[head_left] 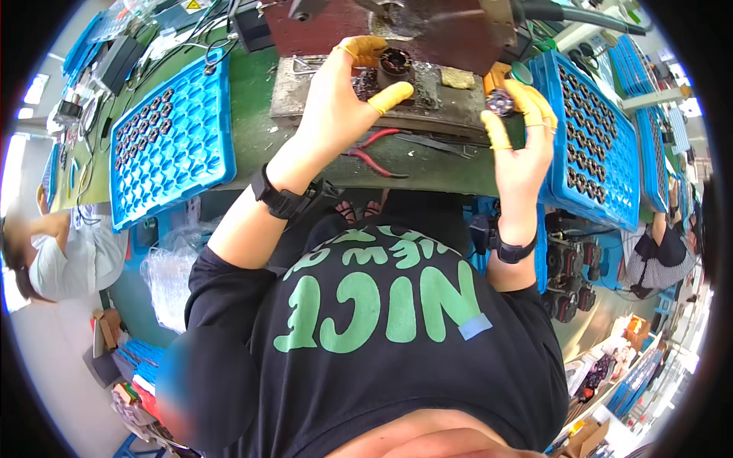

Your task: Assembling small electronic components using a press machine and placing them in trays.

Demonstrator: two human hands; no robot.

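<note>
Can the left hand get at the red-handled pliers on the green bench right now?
Probably yes: the red-handled pliers lie on the green bench close to the left hand, largely uncovered. The hand would first have to leave the dark upright cylinder.

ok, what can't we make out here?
Head view: far end of the red-handled pliers, hidden behind the left hand and wrist.
Head view: far side of the round part, turned away in the right hand.
Head view: top of the dark red block, cut off by the upper edge.
Head view: fine detail of the tray parts, too small.
</note>
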